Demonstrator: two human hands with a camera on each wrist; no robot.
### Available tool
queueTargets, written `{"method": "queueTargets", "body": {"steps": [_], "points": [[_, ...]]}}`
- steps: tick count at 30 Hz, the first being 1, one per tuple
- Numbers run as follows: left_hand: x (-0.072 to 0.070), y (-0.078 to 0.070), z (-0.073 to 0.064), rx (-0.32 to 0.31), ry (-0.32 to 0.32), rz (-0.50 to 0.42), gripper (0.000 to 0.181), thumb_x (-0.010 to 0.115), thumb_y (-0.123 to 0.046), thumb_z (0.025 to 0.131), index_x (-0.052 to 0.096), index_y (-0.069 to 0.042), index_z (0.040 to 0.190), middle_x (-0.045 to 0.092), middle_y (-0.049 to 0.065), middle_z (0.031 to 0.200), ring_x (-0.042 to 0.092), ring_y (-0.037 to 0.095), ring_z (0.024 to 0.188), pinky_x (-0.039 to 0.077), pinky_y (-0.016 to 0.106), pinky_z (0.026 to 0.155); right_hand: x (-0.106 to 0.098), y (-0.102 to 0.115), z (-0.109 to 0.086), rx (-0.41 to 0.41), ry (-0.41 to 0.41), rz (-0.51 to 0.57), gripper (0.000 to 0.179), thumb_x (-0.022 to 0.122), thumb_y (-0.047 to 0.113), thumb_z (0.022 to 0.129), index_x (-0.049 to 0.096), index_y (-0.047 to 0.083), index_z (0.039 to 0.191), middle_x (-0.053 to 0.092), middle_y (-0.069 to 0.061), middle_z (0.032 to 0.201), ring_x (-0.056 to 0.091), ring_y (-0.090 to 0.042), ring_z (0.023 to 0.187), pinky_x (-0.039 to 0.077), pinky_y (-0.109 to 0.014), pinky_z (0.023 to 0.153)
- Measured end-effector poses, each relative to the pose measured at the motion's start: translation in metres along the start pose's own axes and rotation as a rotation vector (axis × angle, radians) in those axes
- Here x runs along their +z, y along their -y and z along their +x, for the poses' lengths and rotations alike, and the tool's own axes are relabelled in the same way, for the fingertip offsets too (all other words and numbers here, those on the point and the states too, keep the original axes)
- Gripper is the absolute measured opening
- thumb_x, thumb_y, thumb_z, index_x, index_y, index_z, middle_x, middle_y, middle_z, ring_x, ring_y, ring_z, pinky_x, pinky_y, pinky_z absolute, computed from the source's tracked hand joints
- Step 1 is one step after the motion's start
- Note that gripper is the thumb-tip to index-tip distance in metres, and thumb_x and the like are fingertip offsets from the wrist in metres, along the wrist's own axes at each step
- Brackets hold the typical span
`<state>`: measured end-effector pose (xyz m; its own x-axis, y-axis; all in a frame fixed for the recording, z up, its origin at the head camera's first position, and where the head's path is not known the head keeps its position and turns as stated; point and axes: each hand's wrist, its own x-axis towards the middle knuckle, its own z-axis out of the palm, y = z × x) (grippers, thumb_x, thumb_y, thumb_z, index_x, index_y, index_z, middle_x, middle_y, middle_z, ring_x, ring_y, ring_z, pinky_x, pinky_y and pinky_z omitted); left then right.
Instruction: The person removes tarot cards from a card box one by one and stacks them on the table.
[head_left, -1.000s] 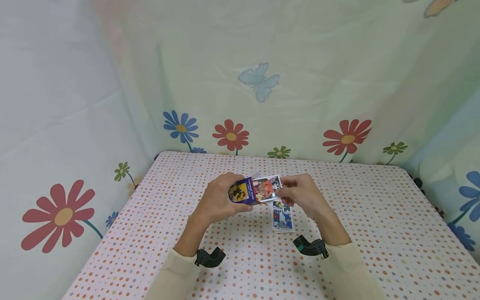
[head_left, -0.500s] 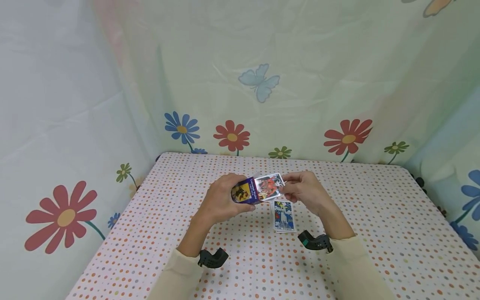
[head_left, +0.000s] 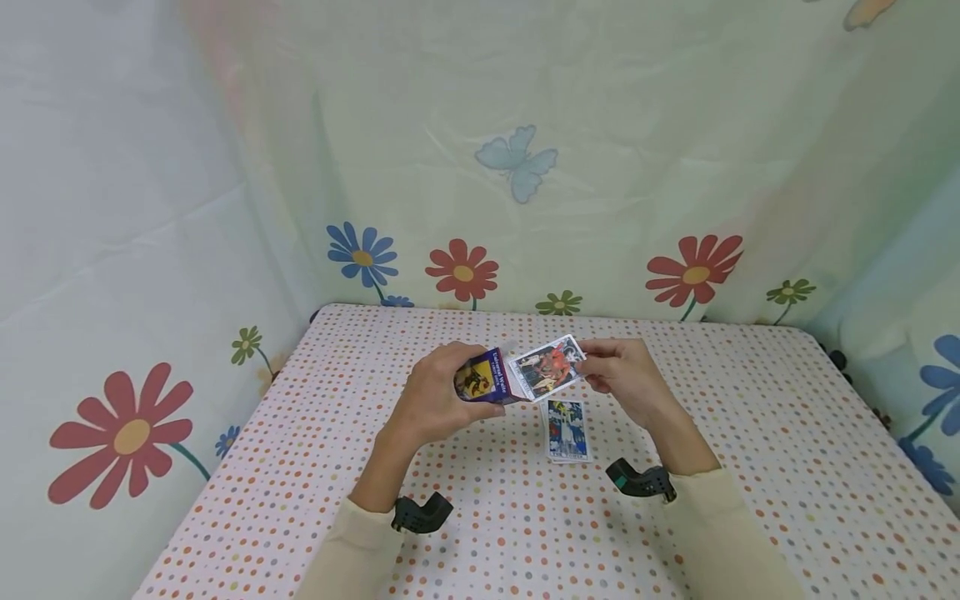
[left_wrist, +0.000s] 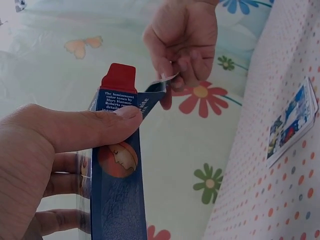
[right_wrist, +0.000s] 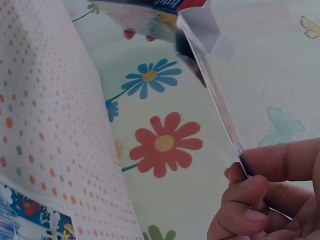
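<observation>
My left hand [head_left: 431, 398] grips a blue tarot card box [head_left: 482, 377] above the table, thumb along its narrow side in the left wrist view. The box's end faces right, with a red flap [left_wrist: 119, 77] sticking up. In my right hand [head_left: 628, 377] a tarot card [head_left: 546, 368] with a red figure is pinched by its right edge. Its other end lies at the mouth of the box; seen edge-on in the right wrist view, the card [right_wrist: 220, 107] looks thin. Below it a small pile of tarot cards [head_left: 567, 431] lies face up on the table.
A polka-dot cloth [head_left: 495, 517] covers the table. Behind it hangs a pale curtain [head_left: 585, 208] printed with flowers and butterflies, and more fabric hangs at both sides. Black cameras [head_left: 422, 512] are strapped to both wrists.
My right hand has moved to the right, drawing the card out of the box and tilting it upward. My left hand holds the box in nearly the same place. The pile is unmoved.
</observation>
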<state>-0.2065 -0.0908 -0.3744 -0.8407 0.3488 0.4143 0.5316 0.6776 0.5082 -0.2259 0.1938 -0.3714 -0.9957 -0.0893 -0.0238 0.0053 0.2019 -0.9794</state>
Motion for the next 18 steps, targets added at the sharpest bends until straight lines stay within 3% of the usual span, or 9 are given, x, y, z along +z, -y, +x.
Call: {"method": "queueTargets", "body": {"steps": [8,18], "points": [[-0.002,-0.001,0.0,-0.003,-0.012,-0.004,0.076,0.095,-0.037,0.068,0.063,-0.014,0.133,0.066,0.003,0.126,0.06,0.02,0.105,0.054,0.036,0.085,0.0,-0.006,0.003,0.005,-0.03,-0.002,0.044,0.058,0.001,0.097,0.053,-0.01,0.14,0.065,-0.007,0.097,0.051,-0.009,0.067,0.045,-0.021,0.058],[-0.003,-0.003,0.0,-0.002,-0.006,-0.022,0.076,0.096,-0.034,0.068,0.063,-0.013,0.133,0.067,0.004,0.124,0.061,0.021,0.104,0.054,0.036,0.084,-0.005,-0.026,0.016,0.027,0.08,-0.028,0.041,0.052,0.002,0.102,0.051,-0.008,0.142,0.069,-0.011,0.104,0.053,-0.011,0.07,0.046,-0.024,0.06]]}}
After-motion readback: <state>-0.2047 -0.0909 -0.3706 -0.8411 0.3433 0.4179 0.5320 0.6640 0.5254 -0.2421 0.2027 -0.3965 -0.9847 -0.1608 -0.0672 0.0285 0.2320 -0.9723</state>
